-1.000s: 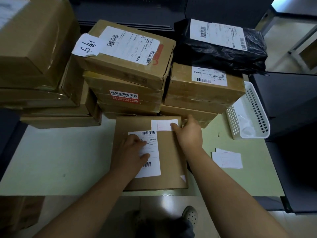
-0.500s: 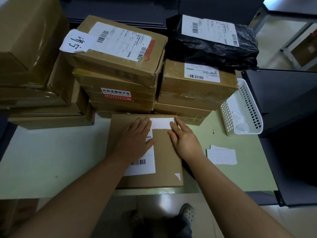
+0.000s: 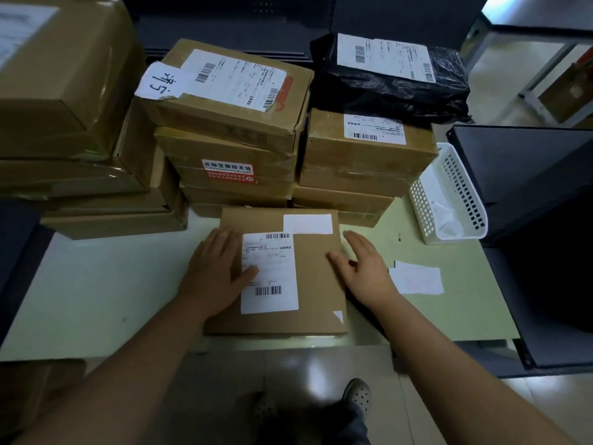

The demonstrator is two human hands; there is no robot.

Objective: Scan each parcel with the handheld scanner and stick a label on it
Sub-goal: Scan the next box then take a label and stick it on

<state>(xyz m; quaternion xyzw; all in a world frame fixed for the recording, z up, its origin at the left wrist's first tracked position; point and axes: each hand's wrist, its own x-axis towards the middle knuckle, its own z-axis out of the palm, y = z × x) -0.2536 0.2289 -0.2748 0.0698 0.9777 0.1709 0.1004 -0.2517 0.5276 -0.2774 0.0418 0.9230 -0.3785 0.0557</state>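
A flat brown parcel (image 3: 316, 284) lies on the pale green table (image 3: 96, 284) in front of me. It carries a white shipping label (image 3: 272, 268) with barcodes and a small white sticker (image 3: 308, 223) at its far right corner. My left hand (image 3: 215, 271) rests flat on the parcel's left side, thumb on the shipping label. My right hand (image 3: 362, 268) lies with straight fingers at the parcel's right edge, thumb on the cardboard. No scanner shows.
Stacked cardboard boxes (image 3: 231, 123) and a black bagged parcel (image 3: 388, 78) crowd the back of the table. A white plastic basket (image 3: 449, 200) stands at the right. Loose white stickers (image 3: 417, 277) lie right of my right hand. A dark cabinet (image 3: 529, 187) borders the right.
Both hands have slid off the small sticker and apart, the left to the parcel's left side, the right to its right edge. The sticker now lies uncovered on the parcel.
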